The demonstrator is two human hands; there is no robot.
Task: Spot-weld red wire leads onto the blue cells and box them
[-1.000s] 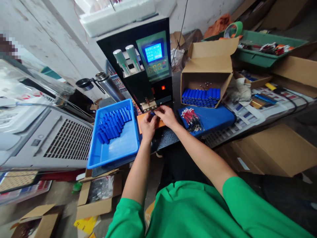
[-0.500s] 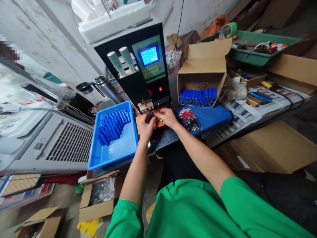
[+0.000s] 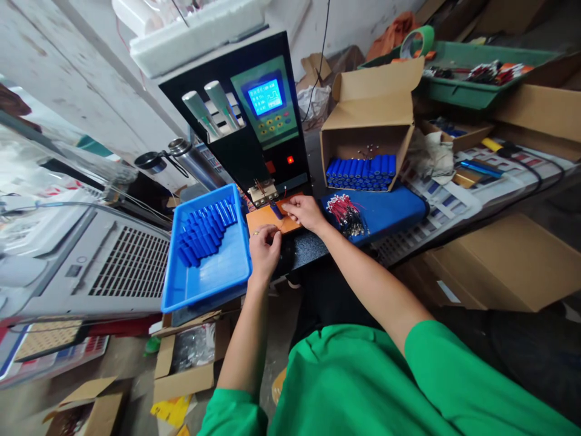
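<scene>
A blue cylindrical battery cell [image 3: 276, 211] sits on an orange board [image 3: 261, 219], its far end close under the electrode holder [image 3: 263, 194] of a black spot welder [image 3: 245, 160]. My right hand [image 3: 305, 213] pinches at the cell's right side; a thin wire with a pale tip [image 3: 285, 189] pokes up beyond its fingertips. At the board's front edge is my left hand [image 3: 264, 247], apart from the cell, thumb and forefinger drawn together. A thin line shows near its fingertips, but what it pinches, if anything, is too small to make out.
Left of the board stands a blue tray [image 3: 211, 275] with rows of blue cells [image 3: 200, 236]. At right, red and black wire leads [image 3: 347, 215] lie on a blue surface [image 3: 385, 212], before a cardboard box [image 3: 363, 115] of cells. A steel flask [image 3: 195, 160] stands behind the tray.
My left hand has drawn back toward me, off the cell, which now shows on the board. The right hand stays almost in place. The view has shifted slightly.
</scene>
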